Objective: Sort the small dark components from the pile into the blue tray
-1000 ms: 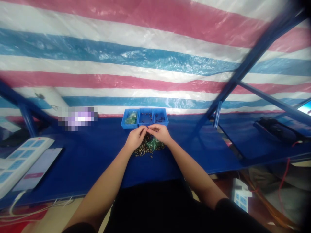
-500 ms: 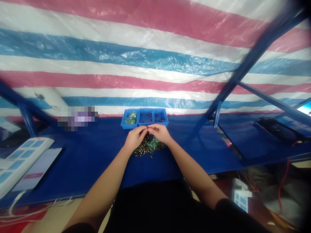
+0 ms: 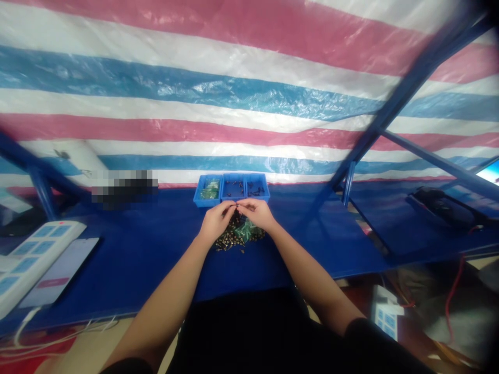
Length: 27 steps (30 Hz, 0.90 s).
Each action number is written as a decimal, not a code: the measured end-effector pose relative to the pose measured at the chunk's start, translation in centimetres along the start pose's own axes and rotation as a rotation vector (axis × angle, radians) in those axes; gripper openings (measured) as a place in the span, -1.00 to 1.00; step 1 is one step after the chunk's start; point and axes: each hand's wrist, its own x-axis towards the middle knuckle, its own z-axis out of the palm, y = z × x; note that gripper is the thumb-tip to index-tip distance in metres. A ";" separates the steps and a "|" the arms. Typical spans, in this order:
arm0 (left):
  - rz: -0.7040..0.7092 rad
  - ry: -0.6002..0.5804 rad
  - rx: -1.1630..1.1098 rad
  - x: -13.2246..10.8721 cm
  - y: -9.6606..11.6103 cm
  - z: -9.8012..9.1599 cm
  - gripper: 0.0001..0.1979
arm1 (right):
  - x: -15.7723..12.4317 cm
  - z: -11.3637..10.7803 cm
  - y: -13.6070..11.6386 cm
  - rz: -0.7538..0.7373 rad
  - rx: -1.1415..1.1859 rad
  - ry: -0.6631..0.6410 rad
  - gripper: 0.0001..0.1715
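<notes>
My left hand (image 3: pixel 217 220) and my right hand (image 3: pixel 257 213) meet fingertip to fingertip above the blue table. Both are closed in a pinch, and a tiny dark piece just shows between them, too small to name. Beneath them lies a pile of small brass-and-dark metal parts (image 3: pixel 230 239), with green packets (image 3: pixel 245 230) on it. Just beyond my fingers stand three joined blue bins. The left bin (image 3: pixel 198 196) holds green packets; the middle bin (image 3: pixel 233 197) and the right bin (image 3: pixel 266 193) hold a few small dark parts.
A white power strip (image 3: pixel 42 249) and a phone-like flat slab (image 3: pixel 64 270) lie at the left on the table (image 3: pixel 156 259). Blue frame posts (image 3: pixel 349 184) rise on both sides. A striped plastic sheet (image 3: pixel 234 124) hangs behind. Something pixelated stands at the back left.
Both hands stay almost in the same place, fingertips still together. The pile and the bins look the same. The pixelated patch at the back left has turned from purple to dark.
</notes>
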 end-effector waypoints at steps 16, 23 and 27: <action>0.011 0.010 0.000 0.0 -0.3 0.2 -0.71 | 0.1 0.0 0.1 -0.014 -0.015 0.024 -0.58; 0.024 -0.006 0.021 0.1 0.1 0.0 -0.72 | -0.1 0.0 -0.2 -0.012 -0.041 0.024 -0.57; 0.007 0.001 0.011 0.0 -0.2 0.1 -0.73 | -0.1 0.0 -0.2 -0.005 -0.040 0.025 -0.57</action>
